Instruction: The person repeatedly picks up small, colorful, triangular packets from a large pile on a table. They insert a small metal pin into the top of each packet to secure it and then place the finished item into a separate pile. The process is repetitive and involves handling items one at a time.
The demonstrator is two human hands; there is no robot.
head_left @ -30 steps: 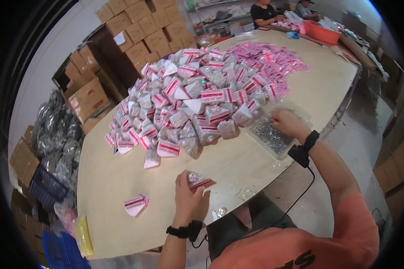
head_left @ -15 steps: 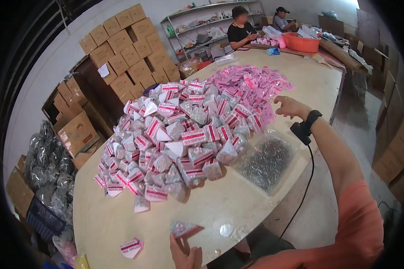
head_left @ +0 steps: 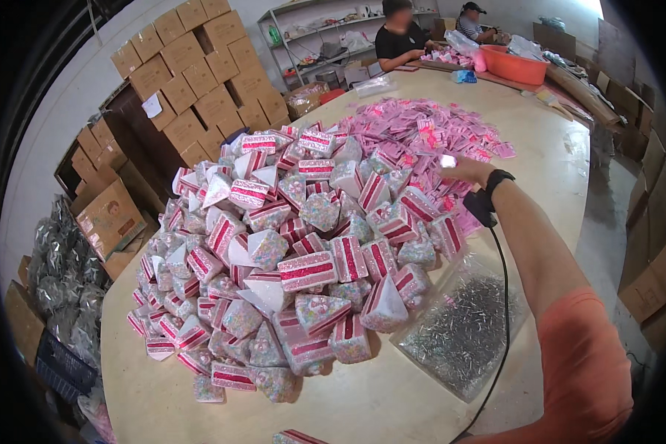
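My right hand (head_left: 466,170) reaches to the right edge of a heap of small flat pink tags (head_left: 429,133). Its fingers are drawn together, and a small bright white thing shows at the fingertips, too glaring to make out. A dark strap with a black device circles that wrist. A big pile of toy cake slices (head_left: 307,271) in pink, white and red, with glittery speckled sides, lies left of the arm. One more cake slice (head_left: 297,437) is cut off by the lower edge. My left hand is outside the picture.
A clear plastic sheet or bag (head_left: 414,342) with many small metal pins (head_left: 470,318) lies beside my right forearm, a black cable crossing it. Across the table, a person in black (head_left: 396,44) sits near an orange tub (head_left: 514,66). Cardboard boxes (head_left: 200,78) are stacked behind.
My right hand has gone from spread fingers beside the pink heap to closed fingers at its edge. The view has shifted, and my left hand and the single loose slice near it dropped toward or past the lower edge.
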